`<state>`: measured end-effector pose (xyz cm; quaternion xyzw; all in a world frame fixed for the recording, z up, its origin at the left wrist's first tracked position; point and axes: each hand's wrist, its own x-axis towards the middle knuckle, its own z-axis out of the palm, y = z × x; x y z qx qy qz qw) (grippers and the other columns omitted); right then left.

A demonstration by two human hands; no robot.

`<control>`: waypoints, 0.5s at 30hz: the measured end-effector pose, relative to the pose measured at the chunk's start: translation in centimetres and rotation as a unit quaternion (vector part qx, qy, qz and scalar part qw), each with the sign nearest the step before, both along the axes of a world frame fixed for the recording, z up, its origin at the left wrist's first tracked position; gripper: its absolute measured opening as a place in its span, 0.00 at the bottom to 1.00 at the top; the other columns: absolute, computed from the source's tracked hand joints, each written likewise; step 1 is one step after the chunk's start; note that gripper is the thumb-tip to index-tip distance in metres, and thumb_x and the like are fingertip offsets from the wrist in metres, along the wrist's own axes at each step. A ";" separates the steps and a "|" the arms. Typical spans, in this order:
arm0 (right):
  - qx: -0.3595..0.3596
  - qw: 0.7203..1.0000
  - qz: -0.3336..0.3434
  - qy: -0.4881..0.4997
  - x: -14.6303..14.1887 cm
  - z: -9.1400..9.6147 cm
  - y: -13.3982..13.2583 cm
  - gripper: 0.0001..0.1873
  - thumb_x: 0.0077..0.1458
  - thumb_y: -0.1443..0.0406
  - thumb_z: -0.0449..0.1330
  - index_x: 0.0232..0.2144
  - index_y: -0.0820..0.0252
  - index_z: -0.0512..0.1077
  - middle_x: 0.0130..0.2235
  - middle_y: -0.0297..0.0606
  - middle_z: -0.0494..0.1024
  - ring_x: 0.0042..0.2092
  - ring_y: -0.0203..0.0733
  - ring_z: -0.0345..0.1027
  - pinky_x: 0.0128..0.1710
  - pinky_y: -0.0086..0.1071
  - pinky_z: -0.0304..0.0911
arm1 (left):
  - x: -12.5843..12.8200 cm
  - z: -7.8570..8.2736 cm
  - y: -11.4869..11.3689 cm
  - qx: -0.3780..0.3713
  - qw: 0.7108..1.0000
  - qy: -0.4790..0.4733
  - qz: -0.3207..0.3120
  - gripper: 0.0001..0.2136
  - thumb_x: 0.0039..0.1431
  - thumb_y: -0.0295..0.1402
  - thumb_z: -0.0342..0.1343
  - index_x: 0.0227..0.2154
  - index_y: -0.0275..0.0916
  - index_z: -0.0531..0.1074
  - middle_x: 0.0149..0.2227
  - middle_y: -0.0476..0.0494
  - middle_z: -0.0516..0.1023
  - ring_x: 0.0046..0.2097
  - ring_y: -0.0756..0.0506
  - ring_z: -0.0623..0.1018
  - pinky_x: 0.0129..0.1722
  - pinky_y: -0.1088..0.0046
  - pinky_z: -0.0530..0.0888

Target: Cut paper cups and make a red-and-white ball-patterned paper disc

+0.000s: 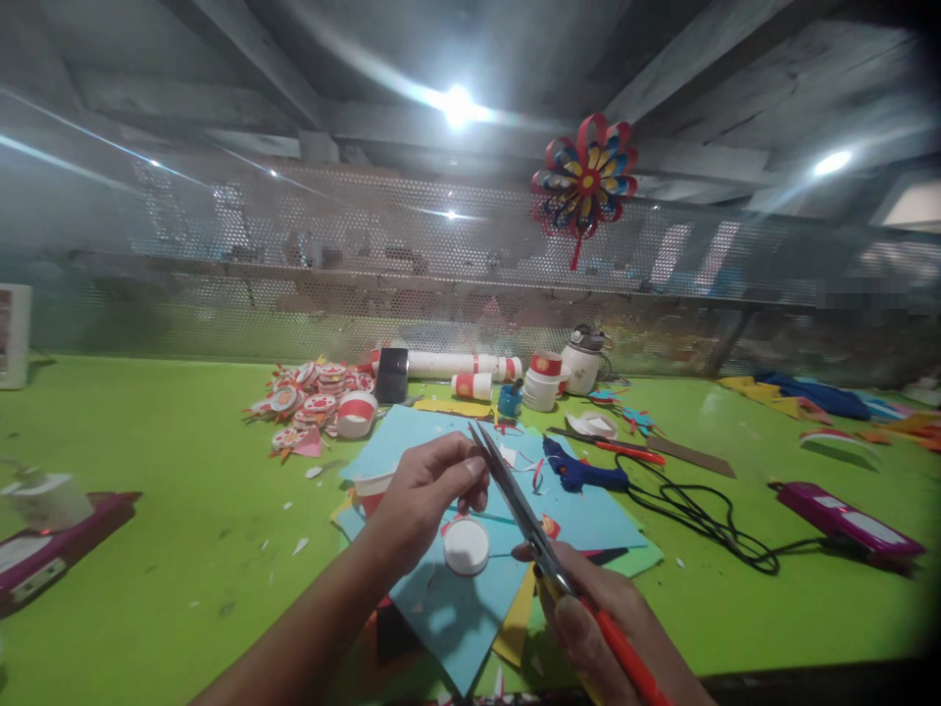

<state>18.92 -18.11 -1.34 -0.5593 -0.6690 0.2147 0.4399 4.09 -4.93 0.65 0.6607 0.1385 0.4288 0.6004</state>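
My right hand point(599, 618) grips a pair of scissors point(519, 510) by its orange handles, the long metal blades pointing up and left with a narrow gap at the tips. Close to those tips is my left hand point(441, 480), its thumb and fingers pinched together; what they hold, if anything, is too small to name. Below the hands a round white disc point(466, 546) lies on light blue paper sheets point(456, 618). A paper cup point(372, 487) is partly hidden behind my left hand. Small red and white scraps are scattered on the blue paper.
A blue glue gun point(580, 471) with a black cord lies to the right, near a purple power strip point(849, 520). Decorated paper discs point(316, 392) pile up at back left. Stacked paper cups point(542, 382) and a white bottle point(583, 363) stand at the back of the green table point(221, 549).
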 end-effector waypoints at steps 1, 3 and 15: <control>-0.006 1.000 0.002 0.001 0.0 0.0 0.0 0.30 0.58 0.45 0.42 0.42 0.59 0.71 0.23 0.31 0.61 0.24 0.33 0.54 0.24 0.27 0.51 | 0.0 0.0 0.0 -0.002 1.000 -0.003 0.000 0.08 0.57 0.31 0.52 0.25 0.35 0.68 0.21 0.50 0.68 0.25 0.53 0.65 0.26 0.75 0.62; -0.028 1.000 0.009 0.011 0.1 -0.1 0.0 0.30 0.59 0.45 0.42 0.42 0.60 0.70 0.22 0.29 0.57 0.23 0.32 0.50 0.22 0.26 0.48 | 0.1 0.0 0.0 -0.003 1.000 -0.006 -0.002 0.08 0.57 0.31 0.52 0.25 0.34 0.68 0.21 0.50 0.68 0.25 0.53 0.65 0.26 0.75 0.62; -0.063 0.996 0.027 0.049 0.1 -0.8 0.1 0.33 0.57 0.42 0.41 0.44 0.63 0.68 0.19 0.27 0.54 0.20 0.31 0.47 0.18 0.26 0.45 | 0.1 0.0 0.1 0.000 1.000 -0.014 -0.008 0.07 0.56 0.31 0.53 0.24 0.34 0.68 0.21 0.50 0.68 0.25 0.53 0.66 0.26 0.75 0.62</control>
